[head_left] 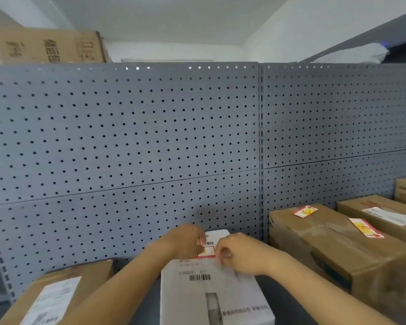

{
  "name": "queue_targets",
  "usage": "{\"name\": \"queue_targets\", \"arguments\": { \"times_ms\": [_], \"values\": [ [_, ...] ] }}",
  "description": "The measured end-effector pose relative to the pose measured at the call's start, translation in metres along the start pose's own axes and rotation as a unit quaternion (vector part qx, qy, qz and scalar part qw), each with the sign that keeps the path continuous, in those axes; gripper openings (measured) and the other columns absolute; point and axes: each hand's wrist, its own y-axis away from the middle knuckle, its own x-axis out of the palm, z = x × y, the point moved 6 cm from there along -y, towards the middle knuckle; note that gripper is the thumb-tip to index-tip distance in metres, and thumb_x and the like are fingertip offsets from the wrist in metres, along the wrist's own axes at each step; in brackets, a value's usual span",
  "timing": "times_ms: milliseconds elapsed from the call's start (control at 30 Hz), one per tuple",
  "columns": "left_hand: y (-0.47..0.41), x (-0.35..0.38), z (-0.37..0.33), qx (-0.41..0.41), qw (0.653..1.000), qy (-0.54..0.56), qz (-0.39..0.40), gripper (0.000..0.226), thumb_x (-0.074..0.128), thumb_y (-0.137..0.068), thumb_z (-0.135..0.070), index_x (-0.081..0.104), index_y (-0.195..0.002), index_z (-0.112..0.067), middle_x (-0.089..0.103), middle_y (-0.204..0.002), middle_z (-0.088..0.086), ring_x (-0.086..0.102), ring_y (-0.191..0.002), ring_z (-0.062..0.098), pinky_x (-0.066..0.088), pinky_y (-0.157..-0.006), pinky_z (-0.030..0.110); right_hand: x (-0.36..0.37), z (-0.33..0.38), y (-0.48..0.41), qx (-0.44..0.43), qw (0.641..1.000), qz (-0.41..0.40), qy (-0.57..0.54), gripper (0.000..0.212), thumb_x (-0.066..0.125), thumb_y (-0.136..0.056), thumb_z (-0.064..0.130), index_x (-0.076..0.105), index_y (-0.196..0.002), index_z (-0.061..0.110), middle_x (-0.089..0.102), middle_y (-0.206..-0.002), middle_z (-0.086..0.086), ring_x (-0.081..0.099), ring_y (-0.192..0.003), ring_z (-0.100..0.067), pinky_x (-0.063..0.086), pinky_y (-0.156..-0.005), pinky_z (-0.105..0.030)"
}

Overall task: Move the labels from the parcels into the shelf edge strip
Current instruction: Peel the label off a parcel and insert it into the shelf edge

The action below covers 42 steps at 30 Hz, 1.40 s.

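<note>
A white parcel with barcodes lies on the shelf in front of me. A small red and yellow label sits on its far end. My left hand pinches the label's left edge, and my right hand has its fingertips closed on the right edge. Two more red and yellow labels lie on brown parcels to the right: one label on the nearer big box, another label beside it. The shelf edge strip is not in view.
A grey pegboard back panel rises behind the shelf. A brown box with a white shipping sheet lies at the lower left. More brown boxes stand at the far right. A large carton rests above the panel.
</note>
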Motion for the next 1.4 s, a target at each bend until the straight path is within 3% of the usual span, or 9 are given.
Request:
{"name": "queue_targets", "arguments": {
  "times_ms": [267,433,567,733,867,1033,1167,1333,1400],
  "values": [
    [-0.037,0.02,0.004,-0.027,0.997,-0.03,0.06,0.027,0.056,-0.09,-0.023,0.053,-0.116,-0.017,0.051,-0.124,0.007,0.053,-0.109,0.024,0.047,-0.094,0.037,0.005,-0.036,-0.027,-0.025,1.0,0.006,-0.017,0.02,0.05,-0.092,0.022,0.063,-0.106,0.021,0.064,-0.11,-0.002,0.06,-0.095,-0.017,0.052,-0.086,-0.034],
    [-0.043,0.023,0.0,-0.034,0.991,-0.026,0.124,0.035,0.061,-0.089,-0.028,0.049,-0.12,-0.018,0.057,-0.118,0.004,0.058,-0.1,0.021,0.051,-0.087,0.034,0.007,-0.047,-0.034,-0.027,0.998,0.002,-0.063,0.018,0.053,-0.091,0.024,0.064,-0.105,0.025,0.062,-0.101,0.01,0.058,-0.089,-0.007,0.047,-0.077,-0.019],
    [-0.044,0.024,-0.003,-0.043,0.986,-0.007,0.16,0.027,0.062,-0.088,-0.024,0.059,-0.11,-0.009,0.059,-0.092,0.006,0.055,-0.078,0.019,0.046,-0.068,0.025,0.005,-0.045,-0.037,-0.022,0.997,-0.004,-0.075,0.017,0.054,-0.09,0.024,0.065,-0.103,0.025,0.065,-0.101,0.008,0.06,-0.09,-0.007,0.051,-0.082,-0.025],
    [-0.041,0.025,-0.003,-0.063,0.982,0.021,0.174,0.03,0.064,-0.088,-0.024,0.061,-0.113,-0.008,0.07,-0.11,0.007,0.068,-0.096,0.022,0.055,-0.082,0.03,0.006,-0.041,-0.034,-0.014,0.998,-0.023,-0.064,0.019,0.053,-0.09,0.021,0.067,-0.104,0.022,0.067,-0.107,0.001,0.062,-0.093,-0.011,0.053,-0.086,-0.028],
    [-0.039,0.023,-0.004,-0.05,0.985,0.041,0.163,0.034,0.064,-0.088,-0.025,0.058,-0.119,-0.01,0.069,-0.114,0.008,0.062,-0.085,0.015,0.042,-0.061,0.016,0.007,-0.039,-0.031,-0.009,0.998,-0.03,-0.062,0.019,0.053,-0.091,0.022,0.067,-0.104,0.021,0.067,-0.108,0.002,0.061,-0.094,-0.01,0.052,-0.087,-0.026],
    [-0.036,0.015,-0.006,-0.018,0.988,0.099,0.114,0.028,0.064,-0.087,-0.024,0.057,-0.114,-0.018,0.064,-0.097,0.0,0.062,-0.084,0.013,0.043,-0.062,0.016,0.009,-0.041,-0.028,0.018,0.997,-0.049,-0.061,0.015,0.055,-0.091,0.026,0.067,-0.1,0.024,0.066,-0.103,0.005,0.06,-0.089,-0.008,0.05,-0.081,-0.022],
    [-0.03,-0.003,-0.005,0.007,0.99,0.144,0.004,0.014,0.062,-0.087,-0.021,0.056,-0.099,-0.021,0.052,-0.085,-0.007,0.052,-0.074,0.009,0.037,-0.058,0.019,0.004,-0.04,-0.022,0.056,0.99,-0.115,-0.064,0.017,0.053,-0.091,0.019,0.066,-0.101,0.023,0.066,-0.099,0.004,0.059,-0.084,-0.007,0.052,-0.079,-0.025],
    [-0.015,-0.023,0.002,0.01,0.956,0.285,-0.064,0.014,0.059,-0.089,-0.016,0.051,-0.083,-0.025,0.054,-0.075,-0.007,0.055,-0.065,0.008,0.048,-0.058,0.019,-0.004,-0.027,-0.017,0.084,0.958,-0.173,-0.212,0.009,0.056,-0.091,0.024,0.066,-0.093,0.024,0.067,-0.103,0.005,0.06,-0.094,-0.01,0.052,-0.089,-0.033],
    [-0.008,-0.027,0.003,0.014,0.939,0.335,-0.069,0.011,0.059,-0.091,-0.016,0.051,-0.087,-0.022,0.06,-0.082,0.0,0.063,-0.073,0.016,0.057,-0.073,0.032,-0.006,-0.017,-0.014,0.075,0.947,-0.192,-0.248,0.01,0.058,-0.091,0.024,0.066,-0.086,0.025,0.069,-0.099,0.007,0.061,-0.093,-0.01,0.052,-0.089,-0.034]
  ]
}}
